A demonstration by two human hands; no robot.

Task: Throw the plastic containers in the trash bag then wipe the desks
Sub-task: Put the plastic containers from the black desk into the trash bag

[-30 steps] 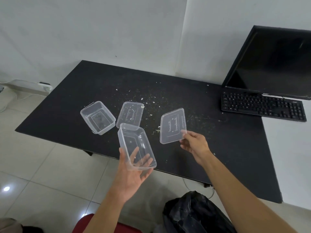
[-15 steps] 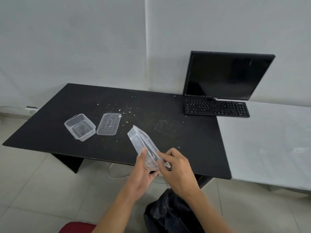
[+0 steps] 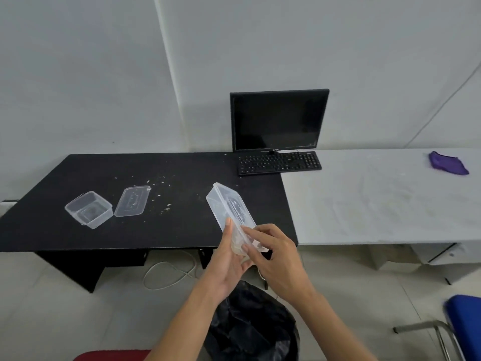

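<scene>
Lid (image 3: 238, 213) now meets container (image 3: 218, 205) mid-frame: left hand (image 3: 229, 268) grips container, right hand (image 3: 277, 259) pinches lid; drop straight into trash bag (image 3: 250, 324).

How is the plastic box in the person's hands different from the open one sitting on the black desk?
The held container is in the air and tilted, gripped by the left hand and right hand; the desk container sits upright on the black desk. The held container has a lid against its opening; the desk container is open, with a loose lid lying beside it. Both are clear, rectangular plastic.
</scene>
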